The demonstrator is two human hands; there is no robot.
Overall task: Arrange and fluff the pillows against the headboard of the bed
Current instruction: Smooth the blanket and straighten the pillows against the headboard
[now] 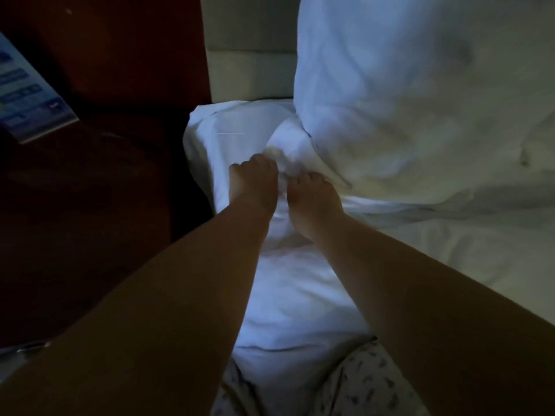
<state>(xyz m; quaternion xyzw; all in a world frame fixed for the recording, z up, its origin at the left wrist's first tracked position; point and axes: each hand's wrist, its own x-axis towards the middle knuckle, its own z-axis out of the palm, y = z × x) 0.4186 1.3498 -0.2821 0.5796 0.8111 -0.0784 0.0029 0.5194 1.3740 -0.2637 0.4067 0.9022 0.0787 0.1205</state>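
One pillow (405, 94) leans against the headboard (252, 46), another pillow (237, 136) lying left of it.

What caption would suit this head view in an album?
Both hands, left and right, bunch the white pillow's lower corner beside the headboard.

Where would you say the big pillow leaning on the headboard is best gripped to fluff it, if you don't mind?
Probably at its lower left corner, coming from the bed's left edge. The big pillow stands tilted against the headboard, and that corner bunches into loose folds where the left hand and right hand already close on fabric. The smooth, bulging face offers no grip.
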